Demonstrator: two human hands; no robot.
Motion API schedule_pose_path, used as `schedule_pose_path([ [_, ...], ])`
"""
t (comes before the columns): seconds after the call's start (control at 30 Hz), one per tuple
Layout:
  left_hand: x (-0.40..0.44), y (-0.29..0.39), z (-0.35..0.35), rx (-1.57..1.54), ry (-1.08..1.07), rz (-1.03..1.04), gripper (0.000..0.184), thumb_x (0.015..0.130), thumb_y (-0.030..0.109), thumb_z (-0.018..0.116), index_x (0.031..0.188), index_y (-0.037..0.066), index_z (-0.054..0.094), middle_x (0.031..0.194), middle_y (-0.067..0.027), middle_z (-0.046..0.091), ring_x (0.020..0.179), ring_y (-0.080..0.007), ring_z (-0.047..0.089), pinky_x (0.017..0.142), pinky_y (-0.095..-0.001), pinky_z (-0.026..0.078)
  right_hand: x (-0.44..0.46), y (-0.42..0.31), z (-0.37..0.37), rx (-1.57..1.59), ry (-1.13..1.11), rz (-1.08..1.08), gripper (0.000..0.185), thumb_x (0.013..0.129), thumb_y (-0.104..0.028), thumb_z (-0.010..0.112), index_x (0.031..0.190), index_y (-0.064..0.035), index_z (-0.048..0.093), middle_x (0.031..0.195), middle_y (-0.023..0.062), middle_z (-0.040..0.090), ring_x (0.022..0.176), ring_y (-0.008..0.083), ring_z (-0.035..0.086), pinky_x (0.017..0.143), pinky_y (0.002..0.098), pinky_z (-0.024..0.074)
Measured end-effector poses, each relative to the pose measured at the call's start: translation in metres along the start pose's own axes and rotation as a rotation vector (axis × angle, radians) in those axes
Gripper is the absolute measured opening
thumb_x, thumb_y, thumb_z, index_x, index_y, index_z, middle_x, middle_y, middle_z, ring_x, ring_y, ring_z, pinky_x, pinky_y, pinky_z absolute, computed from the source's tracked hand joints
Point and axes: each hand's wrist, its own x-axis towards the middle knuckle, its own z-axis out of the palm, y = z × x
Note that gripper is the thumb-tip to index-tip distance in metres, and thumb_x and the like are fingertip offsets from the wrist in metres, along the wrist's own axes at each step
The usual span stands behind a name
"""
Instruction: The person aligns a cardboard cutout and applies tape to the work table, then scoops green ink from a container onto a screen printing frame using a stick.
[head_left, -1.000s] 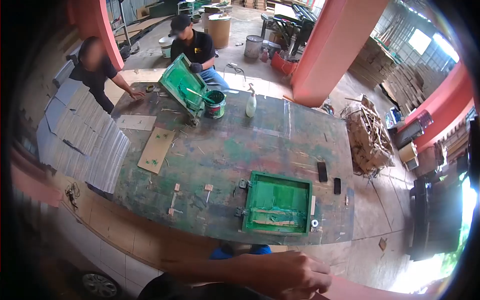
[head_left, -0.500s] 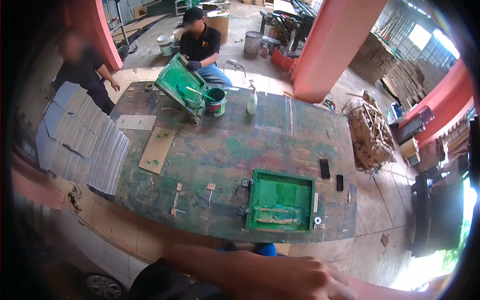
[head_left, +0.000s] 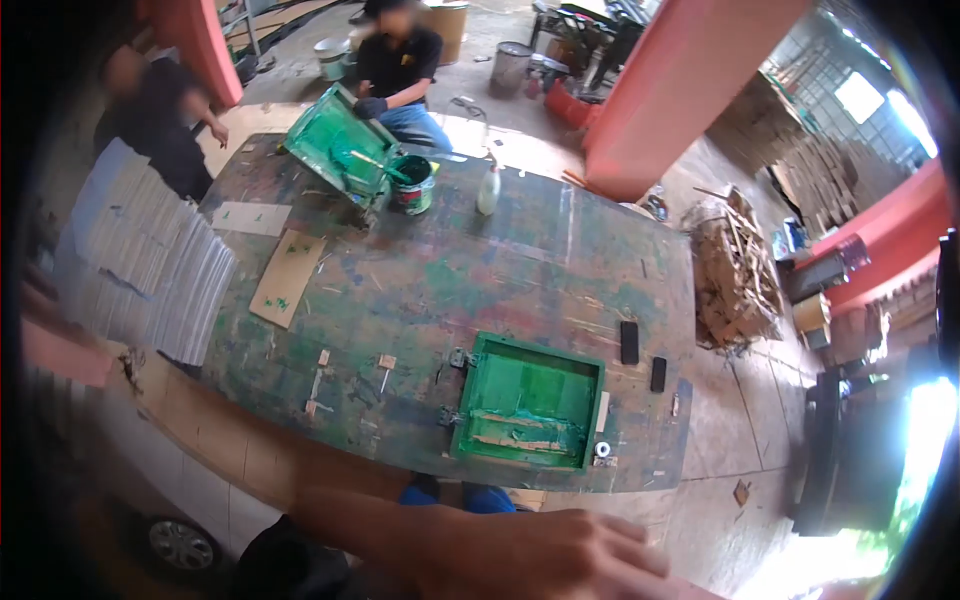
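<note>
My left hand is at the bottom edge, below the table, back up, its fingers slightly bent, apart and blurred. Nothing shows in it; its underside is hidden. My right hand is out of view. Nearest on the table lies a green-painted frame with a paint-smeared screen, hinged clamps at its left side. A small white roll sits by its lower right corner. Across the table, a seated co-worker's gloved hand touches a second green frame, which is tilted up beside an open paint can.
A spray bottle stands near the far edge. Two dark phones lie at the right. Cardboard and a tall sheet stack are at the left, where another person stands. A debris-filled sack is beyond the right edge.
The view has shifted, moving the table up and left in the picture. The standing person's hand has left the table. My left hand's fingers have spread from a more curled pose.
</note>
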Motion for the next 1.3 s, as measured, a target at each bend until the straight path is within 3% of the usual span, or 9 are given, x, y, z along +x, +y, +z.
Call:
schedule_pose_path([
  [0.17, 0.026, -0.041, -0.007, 0.210, -0.047, -0.349, 0.012, 0.087, 0.015, 0.060, 0.081, 0.004, 0.058, 0.073, -0.0120, 0.054, 0.069, -0.0322, 0.058, 0.064, -0.0420, 0.050, 0.077, -0.031, -0.035, 0.172, -0.205, -0.223, 0.045, 0.094, -0.012, 0.069, 0.136, -0.0048, 0.055, 0.098, 0.0107, 0.072, 0.088, 0.0194, 0.071, 0.079, 0.0352, 0.0580],
  [0.3, 0.002, -0.104, -0.031, 0.256, -0.208, -0.503, 0.034, 0.105, 0.026, 0.042, 0.104, 0.000, 0.064, 0.093, -0.0133, 0.064, 0.091, -0.0256, 0.063, 0.083, -0.0402, 0.048, 0.151, -0.100, -0.003, 0.460, -0.375, -0.363, 0.052, 0.094, -0.017, 0.070, 0.142, -0.0062, 0.052, 0.102, 0.0132, 0.073, 0.093, 0.0226, 0.071, 0.081, 0.0375, 0.0580],
  [0.37, -0.037, -0.126, -0.051, 0.294, -0.007, -0.433, 0.030, 0.102, 0.024, 0.045, 0.101, 0.000, 0.063, 0.085, -0.0122, 0.062, 0.083, -0.0245, 0.063, 0.078, -0.0361, 0.049, 0.182, -0.158, 0.020, 0.313, -0.395, -0.441, 0.055, 0.093, -0.022, 0.072, 0.143, -0.0073, 0.052, 0.109, 0.0162, 0.074, 0.097, 0.0259, 0.072, 0.084, 0.0391, 0.0575],
  [0.5, -0.119, -0.118, -0.110, 0.239, 0.341, -0.968, 0.024, 0.101, 0.018, 0.047, 0.099, -0.001, 0.063, 0.083, -0.0076, 0.061, 0.078, -0.0151, 0.060, 0.075, -0.0313, 0.049, 0.199, -0.288, 0.080, -0.178, -0.310, -0.745, 0.053, 0.089, -0.030, 0.075, 0.135, -0.0081, 0.059, 0.112, 0.0188, 0.074, 0.099, 0.0260, 0.072, 0.084, 0.0377, 0.0565],
  [0.6, -0.210, -0.127, -0.147, 0.303, 0.673, -1.128, 0.018, 0.098, 0.005, 0.048, 0.096, -0.001, 0.064, 0.082, -0.0055, 0.062, 0.078, -0.0119, 0.059, 0.075, -0.0291, 0.049, 0.230, -0.331, 0.148, -0.227, -0.293, -0.610, 0.052, 0.089, -0.032, 0.075, 0.132, -0.0069, 0.060, 0.105, 0.0175, 0.075, 0.098, 0.0261, 0.072, 0.084, 0.0388, 0.0560],
  [0.73, -0.312, -0.132, -0.199, 0.373, 0.794, -1.220, 0.016, 0.096, 0.006, 0.050, 0.094, 0.000, 0.064, 0.080, -0.0050, 0.062, 0.071, -0.0110, 0.059, 0.068, -0.0281, 0.049, 0.265, -0.361, 0.218, -0.381, -0.189, -0.674, 0.059, 0.082, -0.038, 0.079, 0.129, -0.0059, 0.062, 0.110, 0.0204, 0.071, 0.106, 0.0346, 0.068, 0.091, 0.0440, 0.0537],
  [0.77, -0.336, -0.136, -0.215, 0.396, 0.801, -1.244, 0.015, 0.096, 0.006, 0.050, 0.093, 0.001, 0.064, 0.079, -0.0046, 0.062, 0.069, -0.0108, 0.059, 0.066, -0.0276, 0.049, 0.279, -0.367, 0.229, -0.370, -0.223, -0.678, 0.064, 0.081, -0.039, 0.079, 0.133, -0.0069, 0.059, 0.126, 0.0254, 0.063, 0.124, 0.0406, 0.057, 0.103, 0.0477, 0.0472],
  [0.97, -0.438, -0.166, -0.344, 0.273, 0.960, -1.306, 0.012, 0.098, 0.006, 0.052, 0.102, 0.003, 0.063, 0.079, -0.0029, 0.065, 0.066, -0.0103, 0.061, 0.061, -0.0256, 0.051, 0.344, -0.441, 0.278, -0.742, 0.308, -0.719, 0.077, 0.086, -0.040, 0.074, 0.150, -0.0094, 0.042, 0.158, 0.0274, 0.027, 0.147, 0.0440, 0.027, 0.117, 0.0591, 0.0279],
  [1.3, -0.443, -0.212, -0.646, 0.631, 1.154, -1.178, 0.028, 0.096, 0.015, 0.061, 0.121, 0.006, 0.054, 0.086, -0.0062, 0.068, 0.066, -0.0114, 0.063, 0.055, -0.0265, 0.050, 0.436, -0.422, 0.312, -0.834, 0.666, -0.719, 0.076, 0.091, -0.051, 0.062, 0.151, -0.0097, 0.042, 0.162, 0.0174, 0.027, 0.152, 0.0369, 0.018, 0.119, 0.0686, 0.0084],
])
